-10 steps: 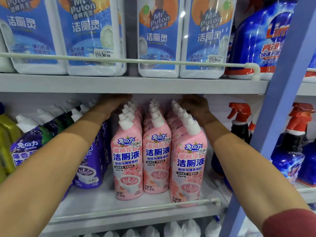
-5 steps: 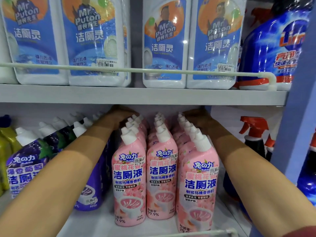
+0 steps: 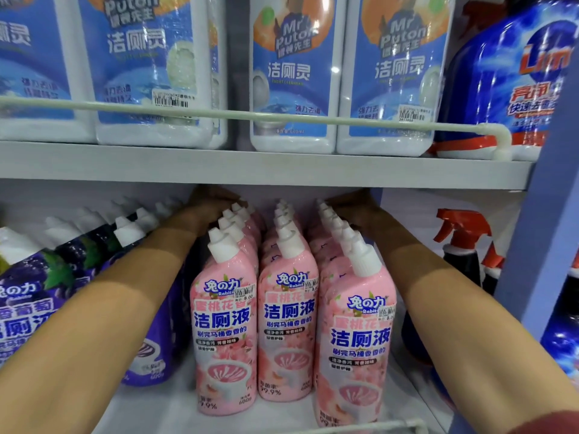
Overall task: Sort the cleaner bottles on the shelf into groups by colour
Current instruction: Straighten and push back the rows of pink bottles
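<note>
My arms go deep into the lower shelf [image 3: 150, 411], one on each side of the pink toilet-cleaner bottles [image 3: 288, 324], which stand in three tight rows running front to back. My left hand [image 3: 210, 202] is at the far end of the left row and my right hand [image 3: 347, 203] at the far end of the right row. They are well apart, with the whole pink block between them. Both sit in the shadow under the upper shelf [image 3: 250, 170], so I cannot tell whether my fingers curl round the rear bottles or only lie flat against them.

These look like full plastic bottles, stiff-walled and heavy as a block, with glossy printed wrap that I expect to be slick. They are tall, narrow-footed and top-heavy at the slanted white caps [image 3: 219, 242] (easy to knock over in a chain). I judge the best hold is low on the bodies from behind and outside, never by the caps — squeezing the rows together as they slide. The purple bottles [image 3: 147, 339] press against my left forearm and the red-trigger spray bottles [image 3: 460, 245] stand just beside my right, so there is little room to either side.
</note>
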The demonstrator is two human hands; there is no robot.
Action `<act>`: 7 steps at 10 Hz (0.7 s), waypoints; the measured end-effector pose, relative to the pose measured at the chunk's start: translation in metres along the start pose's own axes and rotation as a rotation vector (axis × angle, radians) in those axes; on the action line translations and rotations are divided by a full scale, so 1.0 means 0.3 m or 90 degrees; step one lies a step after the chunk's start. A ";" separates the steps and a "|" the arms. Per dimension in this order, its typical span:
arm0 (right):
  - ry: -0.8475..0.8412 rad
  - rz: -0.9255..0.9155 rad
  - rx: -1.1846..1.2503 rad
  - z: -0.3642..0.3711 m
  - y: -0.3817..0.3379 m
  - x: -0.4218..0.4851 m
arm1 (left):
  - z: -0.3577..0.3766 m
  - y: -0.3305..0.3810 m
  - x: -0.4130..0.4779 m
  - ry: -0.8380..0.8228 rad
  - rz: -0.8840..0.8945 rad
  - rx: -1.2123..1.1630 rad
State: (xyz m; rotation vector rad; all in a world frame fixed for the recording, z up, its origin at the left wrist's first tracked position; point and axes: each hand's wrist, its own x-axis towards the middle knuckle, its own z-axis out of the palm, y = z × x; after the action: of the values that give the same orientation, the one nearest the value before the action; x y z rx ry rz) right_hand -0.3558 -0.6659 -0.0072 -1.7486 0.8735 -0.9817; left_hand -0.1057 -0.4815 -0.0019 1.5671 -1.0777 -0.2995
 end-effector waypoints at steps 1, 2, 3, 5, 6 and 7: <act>-0.011 -0.020 -0.081 -0.015 0.009 0.007 | 0.000 0.001 -0.008 0.005 0.002 -0.010; -0.016 -0.016 -0.097 -0.018 -0.005 -0.011 | 0.003 0.003 -0.019 0.016 0.012 -0.015; -0.004 -0.017 -0.111 -0.019 0.015 0.005 | 0.004 0.016 -0.042 0.005 0.002 -0.024; 0.012 0.000 -0.006 -0.015 0.003 -0.062 | 0.004 0.058 -0.099 -0.012 -0.050 -0.043; 0.042 -0.004 0.049 -0.014 -0.008 -0.115 | 0.005 0.078 -0.125 -0.006 -0.063 -0.079; 0.059 -0.043 0.077 -0.018 -0.034 -0.181 | -0.024 0.087 -0.158 -0.011 -0.072 -0.151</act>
State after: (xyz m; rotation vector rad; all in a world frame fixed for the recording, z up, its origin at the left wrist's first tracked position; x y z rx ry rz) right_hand -0.3826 -0.6174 -0.0093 -1.6488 0.8005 -1.1443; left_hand -0.1388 -0.4391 0.0065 1.4166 -0.9314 -0.5009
